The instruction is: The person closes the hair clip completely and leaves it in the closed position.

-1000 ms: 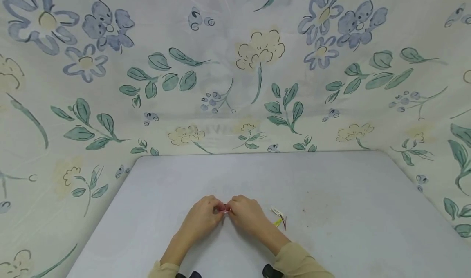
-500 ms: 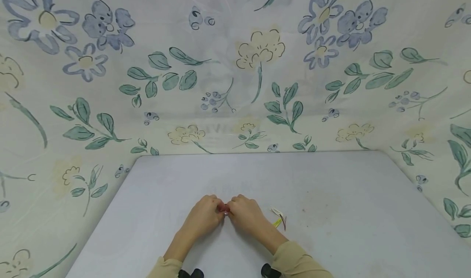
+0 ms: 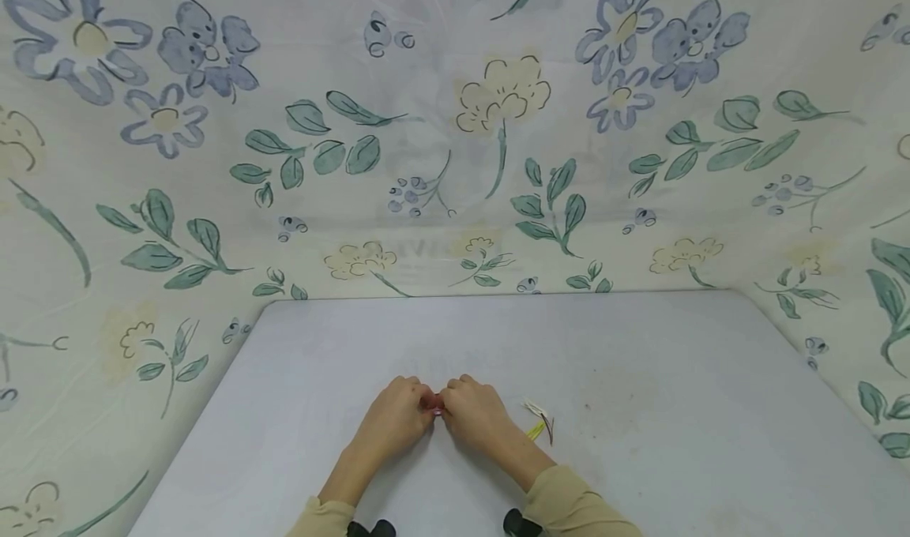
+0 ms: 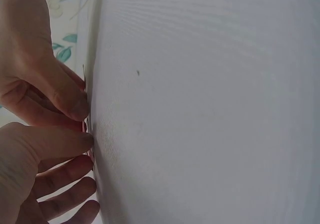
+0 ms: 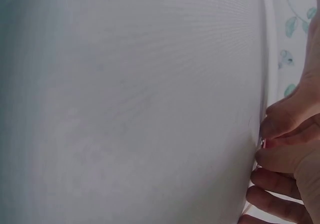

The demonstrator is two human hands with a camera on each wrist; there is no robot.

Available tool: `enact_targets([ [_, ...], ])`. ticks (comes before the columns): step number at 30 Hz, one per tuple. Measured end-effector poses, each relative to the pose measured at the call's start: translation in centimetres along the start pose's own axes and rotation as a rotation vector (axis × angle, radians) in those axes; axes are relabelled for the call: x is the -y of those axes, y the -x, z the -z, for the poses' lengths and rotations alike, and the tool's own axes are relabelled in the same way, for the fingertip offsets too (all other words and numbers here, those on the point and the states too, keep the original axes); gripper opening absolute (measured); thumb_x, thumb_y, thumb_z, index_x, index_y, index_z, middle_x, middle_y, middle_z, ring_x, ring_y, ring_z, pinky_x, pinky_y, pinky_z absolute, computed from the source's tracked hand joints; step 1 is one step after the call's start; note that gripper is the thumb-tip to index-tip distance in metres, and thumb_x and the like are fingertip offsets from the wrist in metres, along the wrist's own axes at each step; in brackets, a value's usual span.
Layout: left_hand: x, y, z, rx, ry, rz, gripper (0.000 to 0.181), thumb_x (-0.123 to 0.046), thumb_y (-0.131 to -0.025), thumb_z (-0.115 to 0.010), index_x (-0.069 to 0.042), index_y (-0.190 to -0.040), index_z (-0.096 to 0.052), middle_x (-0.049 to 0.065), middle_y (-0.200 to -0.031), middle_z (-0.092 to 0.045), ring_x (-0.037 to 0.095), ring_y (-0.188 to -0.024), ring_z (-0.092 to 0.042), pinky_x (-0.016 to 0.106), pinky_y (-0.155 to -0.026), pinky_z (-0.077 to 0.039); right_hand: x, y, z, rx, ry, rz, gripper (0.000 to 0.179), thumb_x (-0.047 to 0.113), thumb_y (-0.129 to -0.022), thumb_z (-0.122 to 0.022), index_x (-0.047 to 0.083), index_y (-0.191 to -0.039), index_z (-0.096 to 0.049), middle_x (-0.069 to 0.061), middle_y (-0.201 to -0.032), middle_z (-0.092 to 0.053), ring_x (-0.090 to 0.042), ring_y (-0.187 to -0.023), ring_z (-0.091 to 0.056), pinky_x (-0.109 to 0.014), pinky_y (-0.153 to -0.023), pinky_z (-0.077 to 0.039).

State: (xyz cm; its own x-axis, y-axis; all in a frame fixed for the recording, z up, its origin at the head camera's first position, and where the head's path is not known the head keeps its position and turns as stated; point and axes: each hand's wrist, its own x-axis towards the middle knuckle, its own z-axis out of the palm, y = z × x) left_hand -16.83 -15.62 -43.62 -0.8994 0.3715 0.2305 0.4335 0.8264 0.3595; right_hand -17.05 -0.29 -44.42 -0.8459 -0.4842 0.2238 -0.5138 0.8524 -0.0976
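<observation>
Fingertip to fingertip, my left hand (image 3: 395,417) and my right hand (image 3: 475,415) pinch a small thin reddish strip (image 3: 437,412) low over the white table. Most of the strip is hidden by the fingers, and I cannot tell its kind. A red bit of it shows between the thumbs in the left wrist view, with thin ends sticking out past the fingers. In the right wrist view, the thumbs and forefingers press close together at the strip, and the other fingers of the right hand (image 5: 285,184) are loosely bent below.
Just right of my right wrist lie several thin strips: white ones (image 3: 535,408), a yellow one (image 3: 535,431) and a dark reddish-brown one (image 3: 549,433). Small specks dot the table (image 3: 682,379) on the right. A floral cloth (image 3: 455,166) hangs around the table's back and sides.
Both hands stay in nearly the same place. The fingertips have drawn slightly closer together, and a little more of the pinkish strip shows below them.
</observation>
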Motion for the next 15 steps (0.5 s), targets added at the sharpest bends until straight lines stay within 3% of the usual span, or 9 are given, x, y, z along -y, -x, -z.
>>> enact_targets([
  [15,0.11,0.07,-0.04,-0.029,-0.011,-0.026,0.010,-0.005,-0.074,-0.081,-0.008,-0.078,-0.073,-0.003,-0.073,-0.060,0.017,-0.074,-0.054,0.033,-0.068,-0.047,-0.24,0.09,-0.12,-0.018,-0.006,-0.003,0.004,0.018,-0.084,-0.077,0.018,-0.087,-0.075,0.006,-0.084,-0.067,-0.010,-0.080,-0.061,-0.022,-0.059,-0.049],
])
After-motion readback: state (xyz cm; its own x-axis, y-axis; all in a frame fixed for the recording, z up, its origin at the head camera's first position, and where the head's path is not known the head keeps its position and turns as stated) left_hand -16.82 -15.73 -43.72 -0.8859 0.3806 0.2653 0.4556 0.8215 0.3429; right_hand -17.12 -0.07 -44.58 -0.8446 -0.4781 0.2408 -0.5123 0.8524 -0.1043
